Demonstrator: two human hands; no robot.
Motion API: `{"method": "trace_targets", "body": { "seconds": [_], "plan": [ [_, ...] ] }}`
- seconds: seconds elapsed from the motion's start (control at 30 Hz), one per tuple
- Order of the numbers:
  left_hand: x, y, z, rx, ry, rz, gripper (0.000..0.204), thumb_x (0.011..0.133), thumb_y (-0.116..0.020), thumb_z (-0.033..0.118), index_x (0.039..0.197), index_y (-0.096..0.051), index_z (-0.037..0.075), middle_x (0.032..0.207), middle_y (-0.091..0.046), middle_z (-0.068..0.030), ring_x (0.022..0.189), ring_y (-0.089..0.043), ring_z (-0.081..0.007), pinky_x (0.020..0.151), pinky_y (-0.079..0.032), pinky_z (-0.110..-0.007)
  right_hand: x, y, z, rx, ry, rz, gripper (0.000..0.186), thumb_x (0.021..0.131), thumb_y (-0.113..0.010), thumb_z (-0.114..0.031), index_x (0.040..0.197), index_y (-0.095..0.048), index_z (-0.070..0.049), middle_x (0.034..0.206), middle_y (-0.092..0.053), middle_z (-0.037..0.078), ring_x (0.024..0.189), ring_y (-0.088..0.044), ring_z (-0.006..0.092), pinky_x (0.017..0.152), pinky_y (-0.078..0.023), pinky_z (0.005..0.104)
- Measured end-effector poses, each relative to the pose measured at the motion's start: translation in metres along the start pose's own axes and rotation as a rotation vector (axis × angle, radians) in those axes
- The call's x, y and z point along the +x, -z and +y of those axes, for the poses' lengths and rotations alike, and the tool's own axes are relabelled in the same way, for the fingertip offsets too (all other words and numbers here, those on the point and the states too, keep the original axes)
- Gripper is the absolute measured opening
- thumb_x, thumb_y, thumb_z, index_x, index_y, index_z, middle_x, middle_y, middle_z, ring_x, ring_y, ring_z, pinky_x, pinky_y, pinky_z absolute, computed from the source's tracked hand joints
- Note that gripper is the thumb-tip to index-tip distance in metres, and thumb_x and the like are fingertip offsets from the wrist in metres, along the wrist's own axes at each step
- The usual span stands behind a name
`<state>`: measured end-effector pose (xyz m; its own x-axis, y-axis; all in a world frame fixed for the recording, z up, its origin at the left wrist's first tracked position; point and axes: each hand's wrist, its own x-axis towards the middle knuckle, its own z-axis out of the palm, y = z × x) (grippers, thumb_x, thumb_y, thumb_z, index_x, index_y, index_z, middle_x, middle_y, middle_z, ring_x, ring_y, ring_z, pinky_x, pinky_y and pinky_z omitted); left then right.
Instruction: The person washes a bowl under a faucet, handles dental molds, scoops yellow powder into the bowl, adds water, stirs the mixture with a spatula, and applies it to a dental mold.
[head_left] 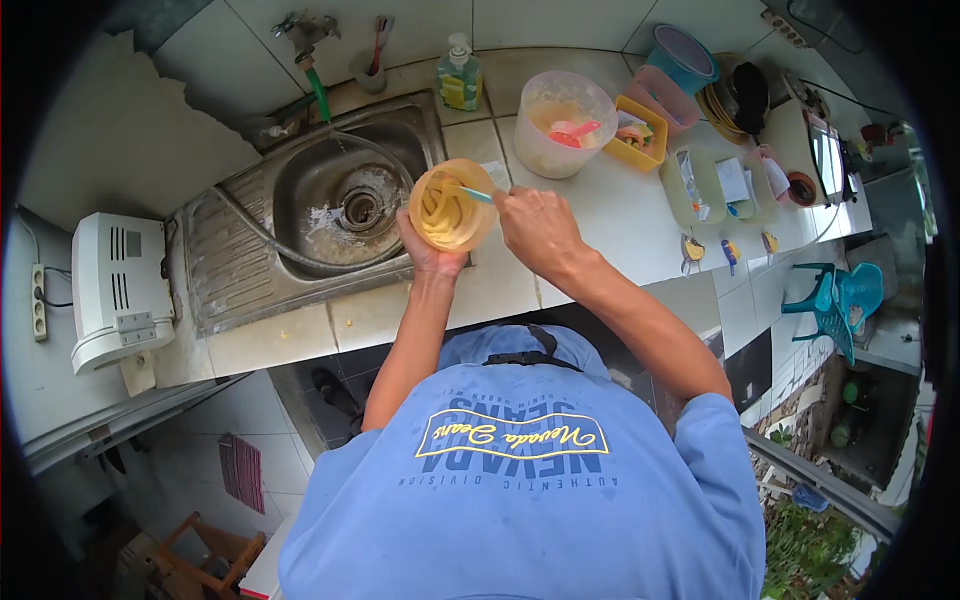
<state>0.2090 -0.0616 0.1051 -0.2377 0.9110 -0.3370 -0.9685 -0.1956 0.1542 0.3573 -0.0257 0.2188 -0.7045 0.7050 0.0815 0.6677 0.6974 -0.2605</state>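
My left hand (432,250) is closed around the lower side of a round orange plastic tub (480,228), held up at the front edge of the sink. Inside the tub lies a thick, pale yellow mixture (446,216) with swirls in it. In my right hand (540,228) is a utensil with a light blue handle (476,194); its far end dips into the mixture, so its kind is hidden. The fingers of my right hand are wrapped round the handle's end, just right of the tub.
Left of the tub is a steel sink (225,270) with a grey hose (250,232) across it. Behind stand a soap pump bottle (459,75) and a large translucent tub (545,150) with a red spoon (572,134). Farther right are a yellow basket (650,112) and several containers.
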Motion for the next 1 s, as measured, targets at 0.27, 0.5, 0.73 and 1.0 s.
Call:
{"method": "trace_targets", "body": {
  "seconds": [0.27,0.5,0.73,1.0],
  "plan": [
    [-0.014,-0.002,0.017,0.006,-0.057,-0.002,0.053,0.086,-0.044,0.045,0.123,-0.057,0.009,0.124,-0.058,-0.0100,0.115,-0.054,-0.0288,0.099,-0.045,-0.046,0.017,0.004,-0.010,-0.044,0.069,-0.070,0.014,0.077,-0.056,-0.002,0.088,-0.063,0.002,0.082,-0.065,0.020,0.074,-0.068,0.0357,0.063,-0.055,0.0435],
    [-0.028,-0.002,0.025,-0.055,-0.072,-0.065,0.055,0.086,-0.049,0.049,0.124,-0.056,0.010,0.124,-0.058,-0.0098,0.118,-0.053,-0.0282,0.100,-0.045,-0.046,0.014,0.015,-0.022,0.036,0.181,0.113,0.026,0.077,-0.057,-0.003,0.102,-0.065,-0.005,0.087,-0.065,0.015,0.073,-0.066,0.0326,0.059,-0.053,0.0420],
    [-0.025,-0.005,0.030,0.173,-0.168,-0.069,0.052,0.086,-0.037,0.044,0.114,-0.059,0.004,0.109,-0.063,-0.0107,0.102,-0.059,-0.0256,0.090,-0.049,-0.040,-0.021,-0.032,-0.029,1.079,-0.500,-0.544,0.024,0.093,-0.053,-0.017,0.110,-0.064,-0.004,0.060,-0.052,-0.002,0.043,-0.045,0.0096,0.040,-0.037,0.0257],
    [-0.020,-0.006,0.018,-0.050,-0.068,0.065,0.052,0.086,-0.037,0.044,0.120,-0.057,0.010,0.121,-0.058,-0.0099,0.113,-0.055,-0.0283,0.097,-0.045,-0.046,-0.008,-0.026,-0.018,0.028,0.148,0.246,0.028,0.088,-0.055,-0.007,0.115,-0.063,-0.008,0.070,-0.055,0.006,0.055,-0.058,0.0213,0.050,-0.048,0.0346]
  ]
}}
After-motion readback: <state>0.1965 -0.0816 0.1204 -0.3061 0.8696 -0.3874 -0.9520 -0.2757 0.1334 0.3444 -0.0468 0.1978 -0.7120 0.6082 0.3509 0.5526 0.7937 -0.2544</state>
